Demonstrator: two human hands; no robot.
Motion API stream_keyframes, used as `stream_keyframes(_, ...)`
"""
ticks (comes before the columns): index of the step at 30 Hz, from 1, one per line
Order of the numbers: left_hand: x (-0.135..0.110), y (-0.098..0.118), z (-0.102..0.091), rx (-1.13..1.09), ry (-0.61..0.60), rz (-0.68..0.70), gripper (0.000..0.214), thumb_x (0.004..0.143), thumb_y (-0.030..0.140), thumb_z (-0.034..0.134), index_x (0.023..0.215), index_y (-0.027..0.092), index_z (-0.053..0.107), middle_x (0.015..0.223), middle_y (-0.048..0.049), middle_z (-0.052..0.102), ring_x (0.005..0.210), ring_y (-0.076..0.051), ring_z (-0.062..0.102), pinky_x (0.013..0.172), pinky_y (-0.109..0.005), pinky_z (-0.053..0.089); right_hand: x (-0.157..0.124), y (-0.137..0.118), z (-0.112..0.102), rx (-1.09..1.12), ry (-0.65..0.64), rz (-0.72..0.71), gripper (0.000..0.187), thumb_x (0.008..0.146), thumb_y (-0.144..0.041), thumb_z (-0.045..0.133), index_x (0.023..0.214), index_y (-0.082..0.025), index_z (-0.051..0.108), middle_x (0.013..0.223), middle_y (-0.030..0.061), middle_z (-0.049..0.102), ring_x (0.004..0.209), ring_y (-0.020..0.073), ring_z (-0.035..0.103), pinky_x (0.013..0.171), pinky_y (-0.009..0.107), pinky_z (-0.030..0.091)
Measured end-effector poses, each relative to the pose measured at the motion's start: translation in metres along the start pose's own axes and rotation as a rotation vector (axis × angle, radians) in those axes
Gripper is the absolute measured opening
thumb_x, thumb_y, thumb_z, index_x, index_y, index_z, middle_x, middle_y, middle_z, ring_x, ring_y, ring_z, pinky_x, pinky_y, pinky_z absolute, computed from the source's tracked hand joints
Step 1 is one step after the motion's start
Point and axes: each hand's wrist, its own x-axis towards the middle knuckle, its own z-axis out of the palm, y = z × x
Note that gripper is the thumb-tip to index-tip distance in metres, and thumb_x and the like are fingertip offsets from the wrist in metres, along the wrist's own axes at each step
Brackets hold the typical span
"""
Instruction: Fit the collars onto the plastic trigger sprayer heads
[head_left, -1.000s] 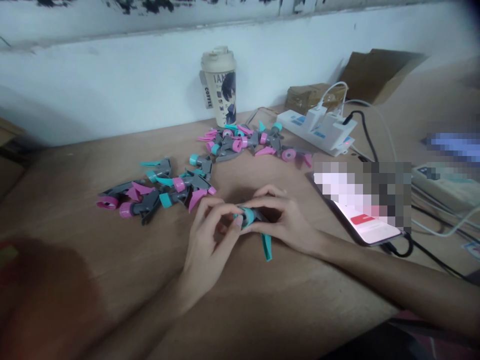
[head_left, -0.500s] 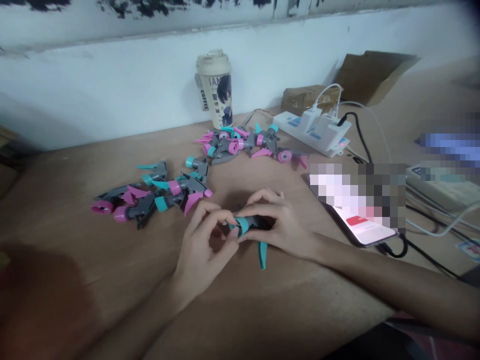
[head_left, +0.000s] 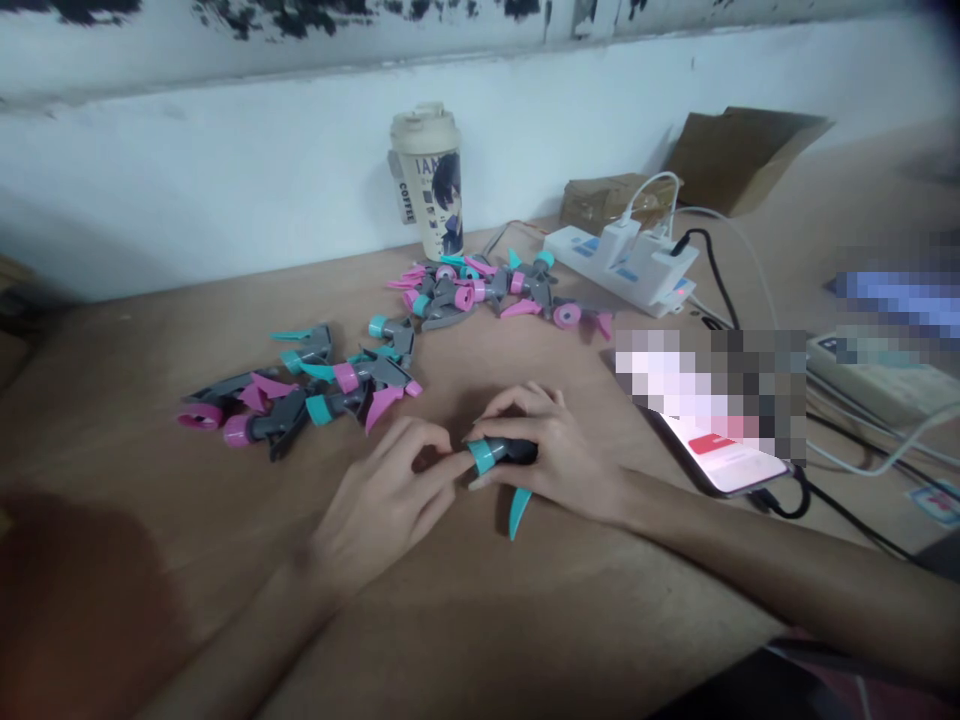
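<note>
My right hand (head_left: 559, 455) is closed around a grey spray-trigger head (head_left: 504, 455) with a teal nozzle cap and a teal trigger that hangs down toward the wooden table (head_left: 480, 600). My left hand (head_left: 379, 500) lies just left of it, fingers loosely apart, fingertips touching the teal cap. A pile of grey trigger heads with pink and teal parts (head_left: 300, 390) lies to the left. A second pile (head_left: 480, 290) sits farther back.
A beige coffee tumbler (head_left: 427, 180) stands by the white wall. A white power strip (head_left: 622, 265) with chargers and cables lies at the back right. A phone (head_left: 720, 440) with a lit screen lies right of my hands. Cardboard boxes (head_left: 739, 145) sit behind.
My left hand has drawn back and loosened from its pinch on the teal cap. Both hands and the trigger head have sunk closer to the table.
</note>
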Motion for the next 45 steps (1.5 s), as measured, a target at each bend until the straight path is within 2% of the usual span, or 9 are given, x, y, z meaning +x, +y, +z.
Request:
stream_keyframes(5,0.001,0.004,0.000,0.130,0.027,0.012,0.018,0.085,0.013,0.048,0.095,0.018,0.062,0.086,-0.0049,0.058,0.080,-0.018,0.054,0.060,-0.026,0.046,-0.001,0.002,0.002,-0.010,0.017,0.008,0.028,0.070,-0.039,0.073,0.095,-0.027,0.066,0.098,-0.0027,0.067,0.098,0.0180,0.051,0.084,0.035,0.026)
stream_keyframes(9,0.002,0.006,0.002,0.055,0.039,-0.027,0.015,0.086,0.014,0.050,0.090,0.020,0.063,0.084,-0.0027,0.060,0.081,-0.016,0.054,0.066,-0.025,0.048,-0.001,0.002,0.003,-0.010,0.008,0.006,0.030,0.069,-0.041,0.073,0.095,-0.029,0.066,0.098,-0.0043,0.069,0.099,0.0186,0.051,0.086,0.036,0.023)
stream_keyframes(19,0.005,0.008,0.003,0.110,0.208,0.043,0.014,0.086,0.007,0.049,0.090,0.016,0.058,0.083,-0.0036,0.060,0.084,-0.018,0.052,0.075,-0.030,0.049,-0.003,-0.001,0.002,0.063,0.050,0.005,0.035,0.068,-0.050,0.069,0.094,-0.027,0.066,0.088,-0.0039,0.069,0.094,0.0173,0.058,0.098,0.041,0.021)
stream_keyframes(25,-0.002,0.008,0.007,0.057,0.300,-0.160,0.006,0.084,0.014,0.054,0.089,0.017,0.054,0.090,-0.0052,0.053,0.086,-0.018,0.054,0.074,-0.032,0.050,-0.001,0.002,-0.006,0.122,0.147,0.086,0.027,0.070,-0.049,0.069,0.088,-0.030,0.068,0.091,-0.0042,0.070,0.092,0.0182,0.062,0.100,0.043,0.026)
stream_keyframes(31,-0.002,0.008,0.005,-0.173,0.456,-0.382,0.008,0.086,0.012,0.052,0.089,0.019,0.053,0.092,-0.0025,0.060,0.088,-0.015,0.059,0.070,-0.028,0.052,0.000,0.002,-0.006,0.267,0.210,0.103,0.025,0.072,-0.043,0.069,0.094,-0.030,0.066,0.099,-0.0036,0.070,0.095,0.0192,0.063,0.105,0.047,0.026)
stream_keyframes(35,0.000,0.010,0.002,-0.154,0.509,-0.286,0.015,0.080,0.007,0.060,0.090,0.019,0.057,0.090,-0.0020,0.062,0.086,-0.015,0.060,0.074,-0.031,0.052,-0.002,-0.003,0.000,0.391,0.159,0.111,0.031,0.072,-0.041,0.069,0.099,-0.028,0.064,0.098,-0.0012,0.070,0.094,0.0186,0.065,0.102,0.046,0.034)
stream_keyframes(39,0.001,0.012,0.001,-0.150,0.475,-0.164,0.022,0.076,0.004,0.063,0.091,0.019,0.060,0.089,-0.0028,0.061,0.083,-0.016,0.060,0.073,-0.033,0.051,-0.002,-0.006,0.002,0.440,0.110,0.084,0.030,0.070,-0.040,0.071,0.095,-0.025,0.064,0.097,0.0003,0.070,0.092,0.0183,0.065,0.093,0.042,0.044)
stream_keyframes(42,0.001,0.012,0.000,-0.134,0.444,-0.123,0.025,0.075,0.005,0.064,0.094,0.021,0.061,0.088,-0.0021,0.060,0.081,-0.015,0.057,0.071,-0.032,0.050,-0.001,-0.007,0.002,0.426,0.094,0.053,0.029,0.069,-0.040,0.072,0.093,-0.025,0.064,0.095,-0.0003,0.070,0.088,0.0177,0.065,0.094,0.043,0.043)
stream_keyframes(45,0.001,0.011,0.000,-0.158,0.384,-0.089,0.032,0.077,0.003,0.062,0.101,0.023,0.062,0.090,-0.0020,0.059,0.082,-0.015,0.055,0.070,-0.030,0.049,-0.001,-0.006,0.002,0.393,0.095,0.035,0.030,0.067,-0.039,0.074,0.092,-0.026,0.063,0.092,-0.0017,0.070,0.085,0.0173,0.066,0.102,0.047,0.034)
